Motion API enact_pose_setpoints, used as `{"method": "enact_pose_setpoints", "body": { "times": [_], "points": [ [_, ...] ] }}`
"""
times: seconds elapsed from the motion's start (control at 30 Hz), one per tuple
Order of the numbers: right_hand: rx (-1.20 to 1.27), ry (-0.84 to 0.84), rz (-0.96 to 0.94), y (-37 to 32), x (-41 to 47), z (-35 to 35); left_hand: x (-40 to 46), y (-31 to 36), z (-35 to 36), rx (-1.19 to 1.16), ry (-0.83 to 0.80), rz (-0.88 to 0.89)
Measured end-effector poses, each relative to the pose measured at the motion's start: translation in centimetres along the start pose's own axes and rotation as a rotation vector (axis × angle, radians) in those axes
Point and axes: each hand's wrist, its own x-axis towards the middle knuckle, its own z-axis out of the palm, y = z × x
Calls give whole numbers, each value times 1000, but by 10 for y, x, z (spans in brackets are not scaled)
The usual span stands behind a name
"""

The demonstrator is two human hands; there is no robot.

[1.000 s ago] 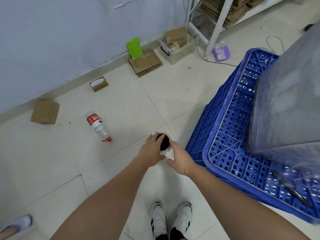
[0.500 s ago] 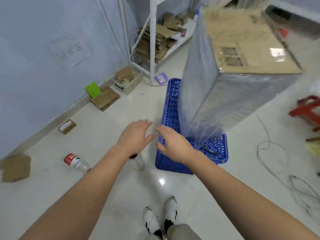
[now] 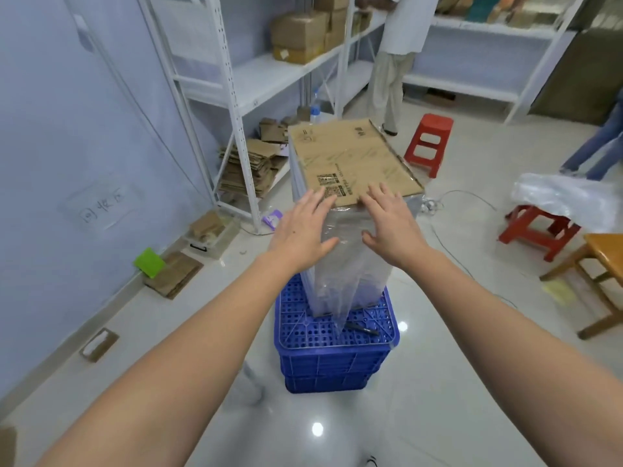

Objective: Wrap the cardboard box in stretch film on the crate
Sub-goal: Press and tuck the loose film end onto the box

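Both our hands have come up from low near the floor, and now they reach out at the top of the tall cardboard box [image 3: 350,160]. It stands upright on the blue crate [image 3: 333,345], which we think lifts it off the floor so film can go all the way round. Clear stretch film [image 3: 344,264] already covers its sides, while the brown top is bare. One loose tail of film hangs down the near corner to the crate, so the wrap looks nearly done but not smoothed flat. Our left hand [image 3: 301,227] is flat with fingers spread, at the top near edge, and our right hand [image 3: 391,224] is the same just beside it. Neither holds anything. We cannot tell if they touch the film yet. We guess they are placed to press it down. A small black pen [image 3: 362,328] lies on the crate by the box.
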Motion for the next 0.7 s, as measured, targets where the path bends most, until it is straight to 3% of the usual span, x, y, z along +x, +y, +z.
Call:
{"method": "enact_pose_setpoints", "body": {
  "times": [0.1,0.27,0.43,0.7],
  "points": [
    [-66,-77,-27,19,14,5,9,1,12,-6,40,-36],
    [-22,64,-84,28,8,17,2,0,24,-108,106,-28],
    [4,143,-105,27,5,27,-35,0,55,-234,343,-337],
    [17,213,-133,28,2,34,-47,9,120,-213,-101,-602]
  ]
}}
